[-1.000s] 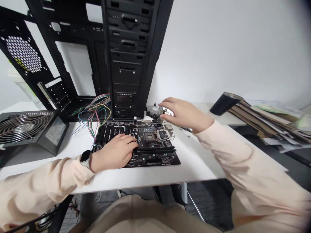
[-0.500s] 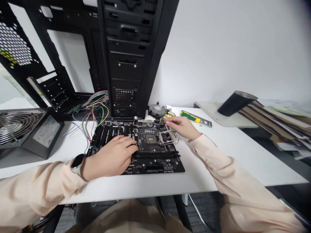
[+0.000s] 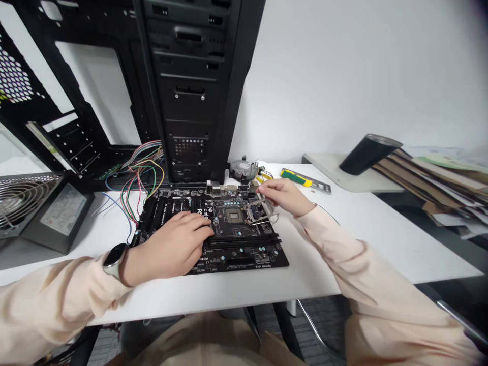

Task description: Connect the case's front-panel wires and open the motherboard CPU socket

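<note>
A black motherboard [image 3: 244,258] lies on the white table. My left hand [image 3: 171,244] rests over its middle, fingers laid out and slightly apart, holding nothing. On the board, the bare CPU socket [image 3: 234,216] faces up, with its metal retention frame [image 3: 259,219] tilted up on the right. My right hand [image 3: 287,195] is at the frame's far side, with thumb and index finger pinched on what looks like the thin socket lever. The fingertips hide the exact grip point.
Behind the board stands an open black computer case [image 3: 190,117] with loose coloured wires [image 3: 145,173]. A power supply [image 3: 63,216] sits at left. Beyond the board are a CPU fan [image 3: 243,169], a green-yellow screwdriver [image 3: 295,178] and an I/O plate [image 3: 321,186]. A black cylinder [image 3: 368,155] and stacked papers are right.
The view has shifted slightly, so the case and power supply appear farther left. Both hands keep nearly the same places on the board, and the retention frame remains raised.
</note>
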`<state>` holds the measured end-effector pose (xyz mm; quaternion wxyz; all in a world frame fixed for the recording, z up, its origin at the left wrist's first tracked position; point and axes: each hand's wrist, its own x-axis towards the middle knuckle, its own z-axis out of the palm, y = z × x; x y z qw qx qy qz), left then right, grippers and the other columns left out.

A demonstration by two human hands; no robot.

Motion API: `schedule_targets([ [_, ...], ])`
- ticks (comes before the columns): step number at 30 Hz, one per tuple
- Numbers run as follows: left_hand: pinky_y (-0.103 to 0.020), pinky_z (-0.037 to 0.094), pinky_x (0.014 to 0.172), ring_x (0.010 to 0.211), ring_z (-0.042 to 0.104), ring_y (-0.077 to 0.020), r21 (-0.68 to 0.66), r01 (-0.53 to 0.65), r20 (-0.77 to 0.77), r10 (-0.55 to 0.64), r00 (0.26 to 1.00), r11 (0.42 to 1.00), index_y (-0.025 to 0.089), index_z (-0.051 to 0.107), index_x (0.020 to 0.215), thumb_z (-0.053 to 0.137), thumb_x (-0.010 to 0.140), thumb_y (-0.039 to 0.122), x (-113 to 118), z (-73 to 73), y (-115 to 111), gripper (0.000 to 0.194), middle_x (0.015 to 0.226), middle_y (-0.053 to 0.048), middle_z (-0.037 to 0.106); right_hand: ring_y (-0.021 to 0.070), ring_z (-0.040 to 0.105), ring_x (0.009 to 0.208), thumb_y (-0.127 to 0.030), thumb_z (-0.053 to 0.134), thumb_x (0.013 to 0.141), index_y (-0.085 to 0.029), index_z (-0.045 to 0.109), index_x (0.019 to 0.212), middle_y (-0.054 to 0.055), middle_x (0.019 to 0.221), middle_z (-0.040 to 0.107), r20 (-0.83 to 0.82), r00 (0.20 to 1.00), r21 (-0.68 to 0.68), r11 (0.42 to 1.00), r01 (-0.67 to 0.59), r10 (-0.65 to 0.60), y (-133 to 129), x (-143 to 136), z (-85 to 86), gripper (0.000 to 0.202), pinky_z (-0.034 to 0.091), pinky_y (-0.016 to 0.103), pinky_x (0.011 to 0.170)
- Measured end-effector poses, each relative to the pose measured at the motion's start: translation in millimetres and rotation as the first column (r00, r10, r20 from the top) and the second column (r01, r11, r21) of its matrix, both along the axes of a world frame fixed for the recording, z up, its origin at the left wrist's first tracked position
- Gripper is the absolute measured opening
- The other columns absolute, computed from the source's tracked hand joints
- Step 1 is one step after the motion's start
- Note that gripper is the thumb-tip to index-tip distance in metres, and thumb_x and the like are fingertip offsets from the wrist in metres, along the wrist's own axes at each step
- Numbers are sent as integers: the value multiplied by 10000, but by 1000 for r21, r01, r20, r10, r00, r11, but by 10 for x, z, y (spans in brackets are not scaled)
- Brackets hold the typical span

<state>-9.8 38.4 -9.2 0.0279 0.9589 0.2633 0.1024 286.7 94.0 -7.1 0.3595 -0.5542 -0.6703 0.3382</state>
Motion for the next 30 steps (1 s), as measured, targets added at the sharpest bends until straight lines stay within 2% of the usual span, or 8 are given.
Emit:
schedule_targets([
  [6, -440, 443, 970, 1066, 550, -244, 11, -3, 9, 3, 1000, 1000, 139, 625, 1048, 410, 823, 90, 1, -13, 2, 316, 1131, -106, 616, 78, 458, 495, -568, 653, 680, -157, 674, 704, -10, 566, 553, -72, 997, 39, 999, -23, 26, -31, -19, 18, 412, 388, 234, 473],
  [9, -431, 445, 968, 1065, 553, -241, 16, -3, 5, 3, 1000, 1000, 146, 623, 1049, 414, 818, 84, -9, -18, 3, 317, 1133, -106, 618, 102, 515, 569, -560, 651, 708, -167, 702, 749, 15, 631, 611, -67, 993, 57, 994, -97, 100, -39, -22, -7, 398, 439, 253, 544],
  [13, -442, 444, 975, 1070, 554, -249, 23, -2, 7, 2, 1000, 1000, 141, 627, 1044, 419, 814, 88, -17, -16, 3, 314, 1138, -113, 619, 146, 585, 709, -574, 598, 770, -177, 708, 904, 44, 768, 656, -28, 976, 93, 973, -211, 214, -36, -3, -57, 433, 485, 302, 667],
  [18, -440, 446, 973, 1062, 554, -246, 10, -6, 4, 5, 1000, 1000, 140, 629, 1044, 419, 817, 85, -3, -9, 1, 314, 1133, -112, 618, 190, 582, 921, -582, 585, 794, -205, 677, 1030, 89, 1028, 612, 134, 924, 290, 877, -382, 358, -17, 39, -92, 455, 501, 341, 743],
  [21, -437, 446, 974, 1062, 552, -246, -1, -7, -1, 7, 1000, 1000, 137, 630, 1049, 419, 815, 88, 3, 2, -4, 319, 1139, -110, 616, 209, 570, 1029, -590, 586, 795, -221, 634, 1129, 101, 1124, 597, 193, 883, 319, 824, -469, 428, -24, 34, -85, 500, 505, 355, 789],
  [25, -439, 443, 977, 1064, 553, -250, -3, -10, 5, 10, 1000, 1000, 131, 634, 1051, 418, 815, 90, 5, 6, -7, 323, 1140, -112, 618, 199, 594, 987, -508, 641, 791, -203, 554, 1261, 96, 1087, 632, 293, 852, 311, 800, -514, 434, -61, -19, -73, 567, 513, 380, 833],
  [30, -438, 448, 968, 1060, 560, -251, 11, -10, 6, 10, 1000, 1000, 137, 635, 1043, 432, 809, 87, 3, 2, -3, 314, 1139, -114, 624, 181, 632, 937, -389, 676, 786, -197, 462, 1360, 101, 1112, 648, 330, 851, 316, 802, -507, 408, -98, -84, -102, 641, 540, 387, 862],
])
